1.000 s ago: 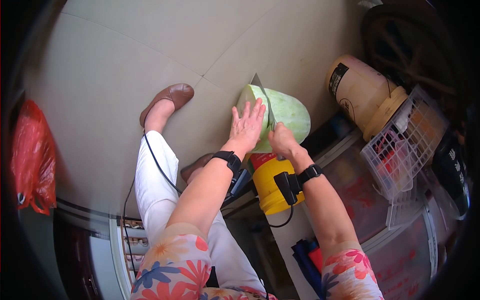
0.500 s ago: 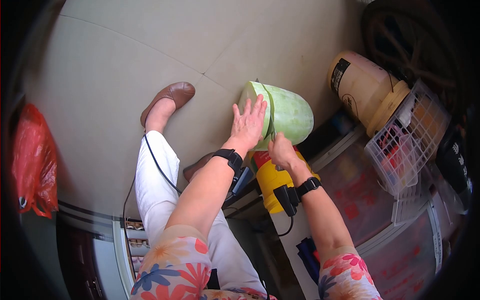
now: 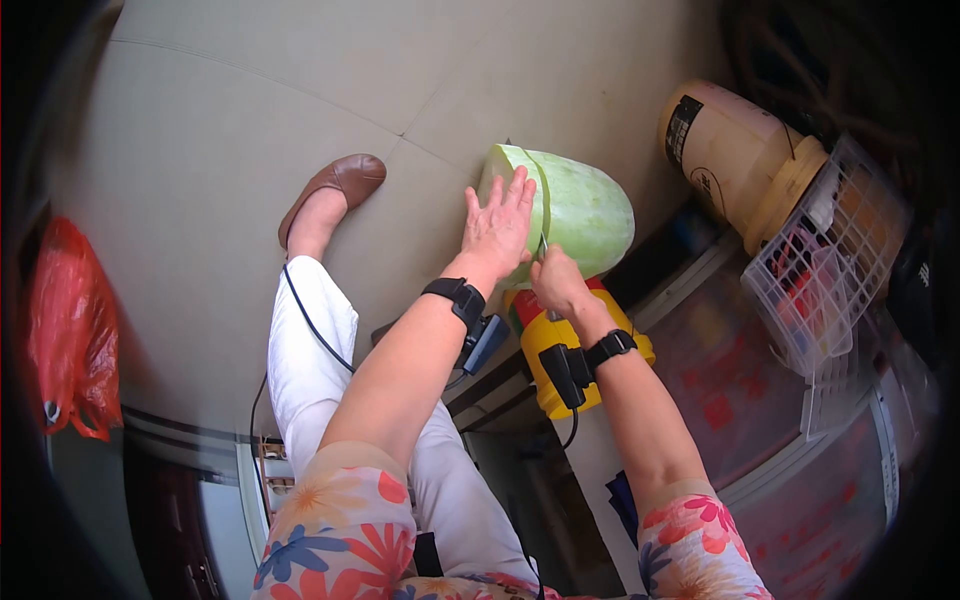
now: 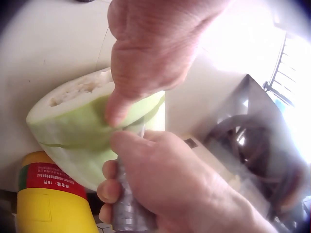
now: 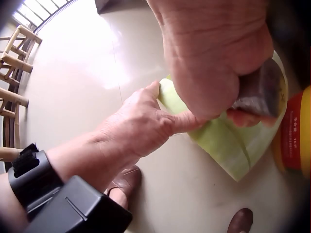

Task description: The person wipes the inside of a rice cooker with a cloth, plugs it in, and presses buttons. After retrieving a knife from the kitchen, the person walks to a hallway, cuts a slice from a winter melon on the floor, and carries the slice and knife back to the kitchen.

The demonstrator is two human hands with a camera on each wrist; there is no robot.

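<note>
A large pale green melon (image 3: 590,215) lies above a yellow bucket (image 3: 560,372), with a cut line running round it near its left end. My left hand (image 3: 495,228) presses on the end piece with fingers spread. My right hand (image 3: 560,283) grips the knife handle (image 4: 130,208), seen wrapped in grey in the left wrist view. Most of the blade is sunk in the melon; a bit of it (image 4: 138,128) shows beside my left thumb. The melon's hollow, seedy cut face (image 4: 73,92) shows in the left wrist view.
A beige bucket (image 3: 725,140) and a white wire basket (image 3: 800,290) stand at the right. A red plastic bag (image 3: 72,325) hangs at the far left. A brown shoe (image 3: 350,180) is on the tiled floor. Bamboo furniture (image 5: 14,60) stands by a railing.
The blade has sunk deeper into the melon, and its tip shows less beyond the far side. My right hand has moved slightly up and left. My left hand stays on the end piece.
</note>
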